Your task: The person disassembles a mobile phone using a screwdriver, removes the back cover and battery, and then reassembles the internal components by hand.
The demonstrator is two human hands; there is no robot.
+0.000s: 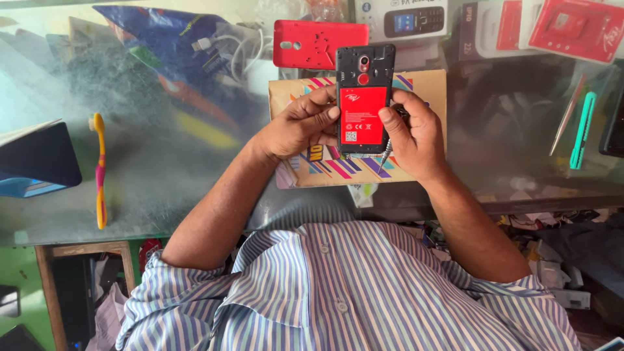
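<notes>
Fingers (323, 104) of both hands curled, gripping opened phone (364, 97)

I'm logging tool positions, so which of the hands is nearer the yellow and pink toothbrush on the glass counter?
Left. The left hand grips the open phone's left edge, on the toothbrush's side. The right hand holds the phone's far edge, farther away.

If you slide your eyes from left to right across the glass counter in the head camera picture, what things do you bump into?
Dark blue case → yellow and pink toothbrush → left hand → open phone → right hand → green-handled tool.
</notes>
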